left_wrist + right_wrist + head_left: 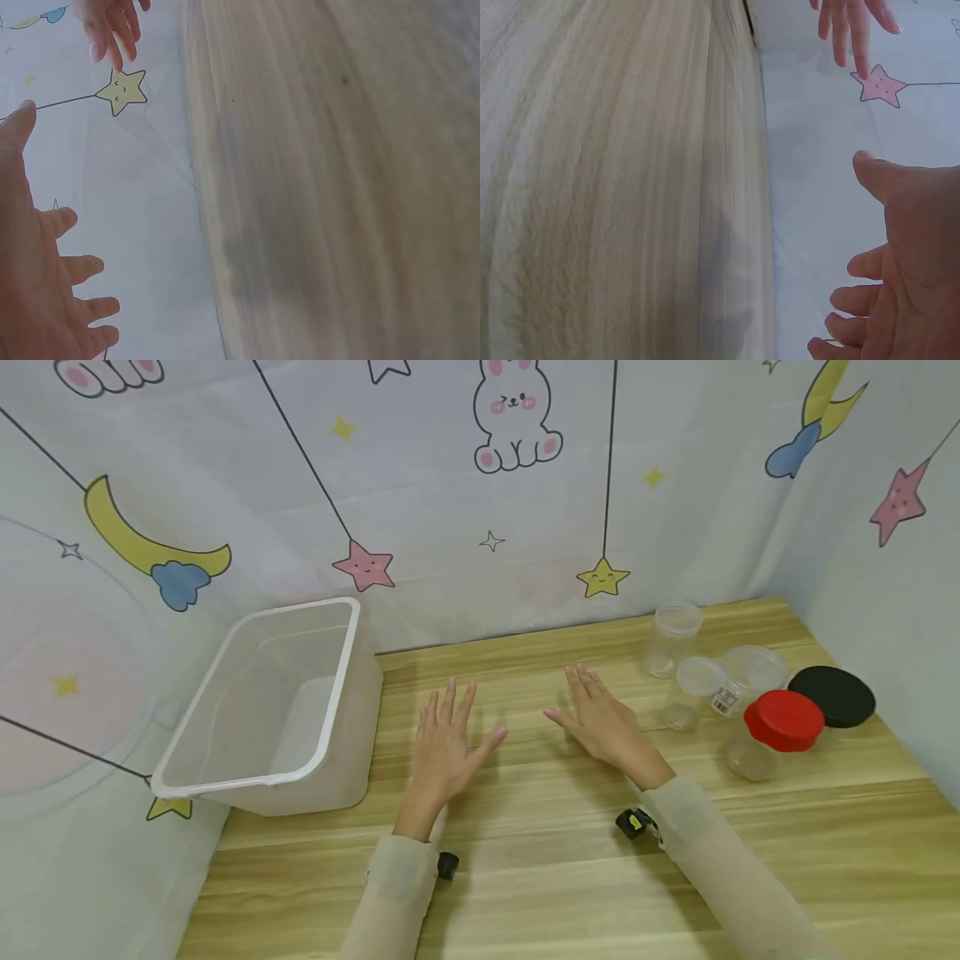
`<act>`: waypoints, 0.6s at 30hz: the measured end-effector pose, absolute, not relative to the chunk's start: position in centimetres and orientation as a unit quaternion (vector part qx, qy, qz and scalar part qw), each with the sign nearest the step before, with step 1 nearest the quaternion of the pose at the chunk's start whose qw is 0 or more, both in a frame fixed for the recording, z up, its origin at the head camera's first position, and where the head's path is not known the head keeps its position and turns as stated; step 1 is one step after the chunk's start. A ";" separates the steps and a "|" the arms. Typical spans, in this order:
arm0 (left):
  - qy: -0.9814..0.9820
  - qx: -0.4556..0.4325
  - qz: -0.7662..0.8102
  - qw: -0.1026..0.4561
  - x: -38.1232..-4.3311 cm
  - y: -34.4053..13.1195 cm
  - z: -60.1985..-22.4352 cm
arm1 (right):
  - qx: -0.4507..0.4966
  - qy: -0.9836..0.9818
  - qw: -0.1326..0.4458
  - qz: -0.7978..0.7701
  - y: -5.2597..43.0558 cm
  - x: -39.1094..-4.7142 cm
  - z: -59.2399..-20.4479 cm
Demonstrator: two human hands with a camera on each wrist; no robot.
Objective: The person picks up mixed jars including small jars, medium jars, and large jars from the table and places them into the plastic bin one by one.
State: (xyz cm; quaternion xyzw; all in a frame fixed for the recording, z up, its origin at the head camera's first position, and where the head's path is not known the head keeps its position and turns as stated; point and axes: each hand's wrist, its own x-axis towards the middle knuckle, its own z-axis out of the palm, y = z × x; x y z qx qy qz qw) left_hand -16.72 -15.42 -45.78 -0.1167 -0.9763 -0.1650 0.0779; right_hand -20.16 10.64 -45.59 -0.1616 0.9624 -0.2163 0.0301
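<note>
My left hand [444, 747] is held over the middle of the wooden table [525, 893], fingers straight and thumb spread, holding nothing. To its left stands a white plastic tub [352, 727] with nothing in it. Level with it, my right hand [600, 720] also has straight fingers and nothing in its grasp. Several clear jars stand to the right of that hand; the nearest is a small jar with a clear lid [700, 677]. In each wrist view the palm shows bare, with the other hand at the top.
Behind the small jar are a taller clear jar [672, 643] and a wide clear-lidded jar [753, 672] with a label. A red-lidded jar [785, 721] and a black-lidded one [832, 696] stand at the right. A patterned white curtain [465, 585] borders the table's back.
</note>
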 end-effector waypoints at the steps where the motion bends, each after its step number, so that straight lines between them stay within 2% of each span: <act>1: -0.975 -0.118 -0.168 0.080 -16.7 -15.4 -45.7 | -0.163 0.962 0.031 -0.217 10.6 -20.2 -45.6; 11: -0.970 -0.116 -0.197 0.081 -16.3 -15.9 -45.5 | -0.164 0.947 0.042 -0.273 10.0 -20.2 -45.3; 18: -0.961 -0.128 -0.218 0.111 -16.0 -16.5 -45.7 | -0.158 0.934 0.044 -0.319 9.4 -20.1 -45.2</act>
